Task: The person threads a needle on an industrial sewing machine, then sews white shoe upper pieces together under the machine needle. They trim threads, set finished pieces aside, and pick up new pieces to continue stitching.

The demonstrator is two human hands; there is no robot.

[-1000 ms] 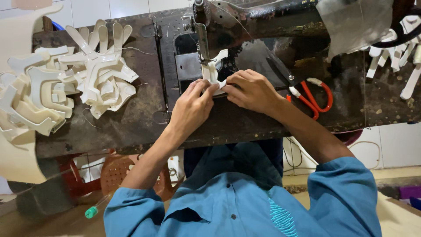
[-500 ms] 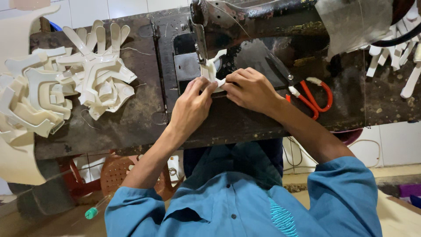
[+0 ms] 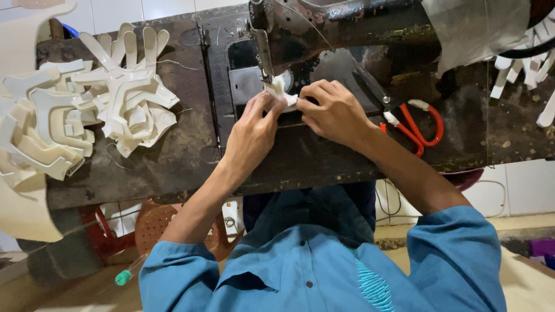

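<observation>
A small white cut piece (image 3: 281,92) is pinched between the left hand (image 3: 254,130) and right hand (image 3: 332,110), fingertips pressed together, directly beyond both under the sewing machine's needle (image 3: 267,58). Red-handled scissors (image 3: 419,124) lie right of the right hand on the desk (image 3: 173,167).

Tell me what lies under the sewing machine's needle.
A small white piece sits under the needle, on the dark machine bed. The left hand and right hand pinch it from both sides. Their fingers cover most of it, so its full shape is hidden.
</observation>
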